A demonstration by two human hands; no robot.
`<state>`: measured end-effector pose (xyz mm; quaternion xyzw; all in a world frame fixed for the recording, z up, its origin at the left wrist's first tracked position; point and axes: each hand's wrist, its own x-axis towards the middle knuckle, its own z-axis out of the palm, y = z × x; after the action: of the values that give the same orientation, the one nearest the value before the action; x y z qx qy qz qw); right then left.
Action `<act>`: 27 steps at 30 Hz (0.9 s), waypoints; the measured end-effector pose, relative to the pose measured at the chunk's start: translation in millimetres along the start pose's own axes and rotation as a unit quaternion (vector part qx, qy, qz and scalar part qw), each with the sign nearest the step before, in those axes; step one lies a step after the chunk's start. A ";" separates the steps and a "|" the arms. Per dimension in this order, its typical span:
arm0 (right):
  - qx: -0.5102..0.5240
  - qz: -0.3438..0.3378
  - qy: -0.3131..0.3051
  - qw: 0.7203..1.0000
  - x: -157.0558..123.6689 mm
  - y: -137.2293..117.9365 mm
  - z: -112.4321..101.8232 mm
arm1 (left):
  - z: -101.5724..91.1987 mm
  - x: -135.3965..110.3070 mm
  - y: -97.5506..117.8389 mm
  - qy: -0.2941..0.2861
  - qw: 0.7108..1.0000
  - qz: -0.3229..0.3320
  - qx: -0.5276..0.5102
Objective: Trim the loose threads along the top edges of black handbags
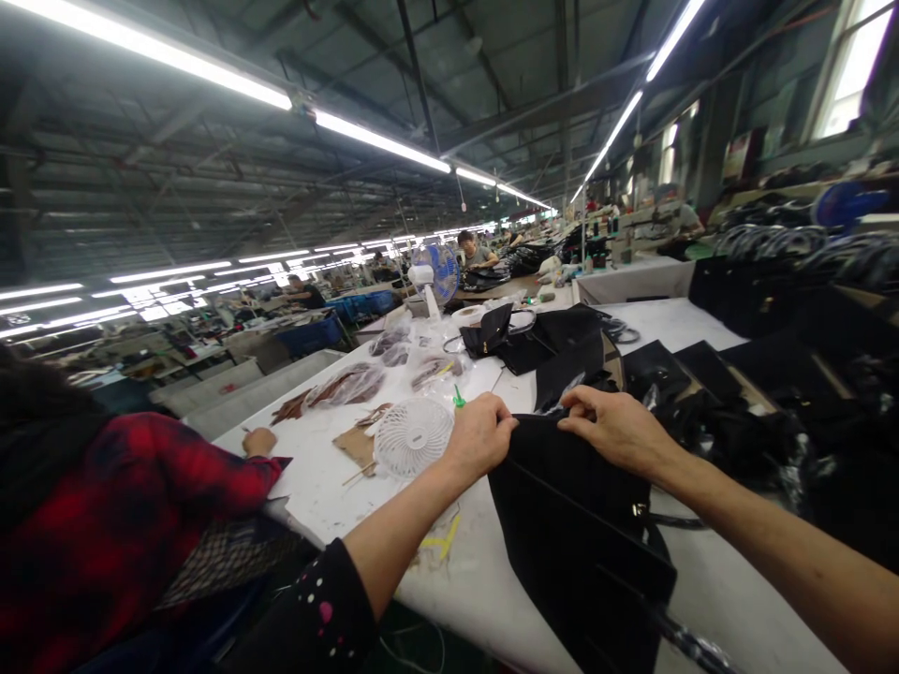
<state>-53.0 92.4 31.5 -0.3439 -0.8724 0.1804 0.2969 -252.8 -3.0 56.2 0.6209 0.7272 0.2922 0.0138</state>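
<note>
A black bag (576, 524) lies on the white table (484, 571) in front of me. My left hand (481, 432) is closed on the bag's top left edge, and a green-handled tool sticks up just behind its knuckles. My right hand (614, 426) pinches the bag's top edge a little to the right, fingers curled over the black material. A metal clasp shows on the bag's side below my right wrist.
A small white fan (413, 436) lies beside my left hand. More black bags (548, 342) and parts are piled across the table's middle and right. A person in a red plaid sleeve (126, 524) sits at my left. A standing fan (435, 276) and other workers are farther back.
</note>
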 end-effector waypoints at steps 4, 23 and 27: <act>-0.018 0.009 -0.017 1.000 3.5 -4.6 -5.4 | 0.2 0.8 4.3 0.003 1.000 -0.004 0.020; -0.171 -0.016 -0.112 0.979 12.3 -32.9 -8.1 | -20.2 3.3 -19.7 -0.178 0.962 -0.077 -0.193; -0.167 0.002 -0.114 0.979 14.7 -25.8 -9.3 | -10.6 12.8 -26.9 -0.163 0.947 -0.106 -0.255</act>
<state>-68.4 85.8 57.7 -0.3672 -0.9177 0.0708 0.1338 -283.9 2.8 57.5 0.5552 0.6779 0.3595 0.3209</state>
